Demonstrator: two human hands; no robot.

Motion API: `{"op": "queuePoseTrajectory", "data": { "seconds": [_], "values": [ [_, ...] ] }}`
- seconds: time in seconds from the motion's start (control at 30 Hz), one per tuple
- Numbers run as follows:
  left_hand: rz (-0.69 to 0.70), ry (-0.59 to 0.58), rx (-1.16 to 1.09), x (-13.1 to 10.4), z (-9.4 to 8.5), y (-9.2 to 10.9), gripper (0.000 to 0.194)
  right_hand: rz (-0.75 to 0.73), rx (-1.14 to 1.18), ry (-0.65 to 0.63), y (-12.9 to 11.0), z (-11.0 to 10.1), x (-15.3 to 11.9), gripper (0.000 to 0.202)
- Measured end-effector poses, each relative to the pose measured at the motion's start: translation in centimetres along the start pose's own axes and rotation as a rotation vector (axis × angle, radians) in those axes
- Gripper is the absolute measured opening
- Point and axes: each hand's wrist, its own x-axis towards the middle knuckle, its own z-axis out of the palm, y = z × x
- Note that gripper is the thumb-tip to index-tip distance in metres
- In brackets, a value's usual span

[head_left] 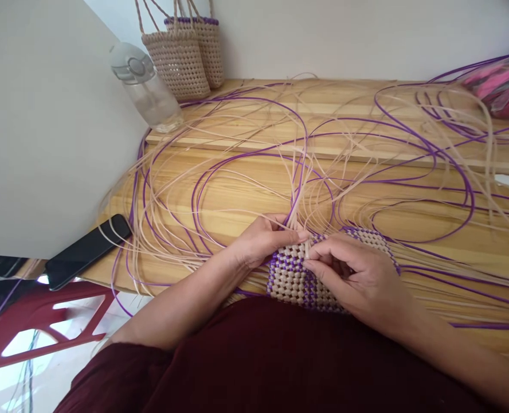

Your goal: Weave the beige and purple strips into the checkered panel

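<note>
A beige and purple woven piece (289,275) lies at the table's near edge, against my dark red top. Its far edge is pinched by my left hand (265,238), thumb on top, where a bunch of loose strands (295,215) rises. My right hand (353,269) is over the middle of the weave, with thumb and forefinger closed on a beige strand (308,248). The right part of the weave (372,238) shows beyond that hand. Long beige and purple strands fan out from the piece on all sides. My right palm hides part of the weave.
Two small woven baskets (177,60) stand at the back left beside a clear water bottle (151,92). A black phone (89,249) lies at the left table edge. A pink bundle (501,83) sits back right. A red stool (65,321) is below left.
</note>
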Motion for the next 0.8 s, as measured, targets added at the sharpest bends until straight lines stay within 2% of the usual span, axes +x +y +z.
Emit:
{"op": "queuePoseTrajectory", "data": {
  "seconds": [0.07, 0.13, 0.23, 0.33, 0.5, 0.57, 0.73, 0.8],
  "values": [
    [0.029, 0.039, 0.017, 0.0, 0.1, -0.2, 0.031, -0.092, -0.002, 0.083, 0.1, 0.3, 0.3, 0.011],
    [0.062, 0.092, 0.067, 0.0, 0.1, -0.4, 0.032, -0.105, -0.003, 0.098, 0.1, 0.4, 0.5, 0.011],
    [0.131, 0.154, 0.205, 0.2, 0.1, -0.7, 0.034, 0.078, 0.046, 0.013, 0.1, 0.6, 0.4, 0.021],
    [0.176, 0.178, 0.315, 0.2, -0.3, -0.7, 0.035, 0.281, 0.194, -0.083, 0.2, 0.7, -0.2, 0.03],
    [0.001, 0.032, 0.214, 0.2, -0.7, -0.2, 0.036, 0.457, 0.455, -0.14, 0.5, 1.0, -0.3, 0.035],
    [-0.006, 0.018, 0.189, 0.2, -0.7, -0.5, 0.036, 0.507, 0.53, -0.165, 0.6, 1.1, 0.0, 0.036],
    [0.139, 0.221, 0.21, 0.7, -0.4, -1.6, 0.031, 0.665, 0.665, -0.328, 0.8, 1.3, 0.3, 0.03],
    [0.131, 0.208, 0.222, 0.7, -0.3, -1.6, 0.029, 0.698, 0.682, -0.38, 0.9, 1.3, 0.1, 0.031]
  ]
}}
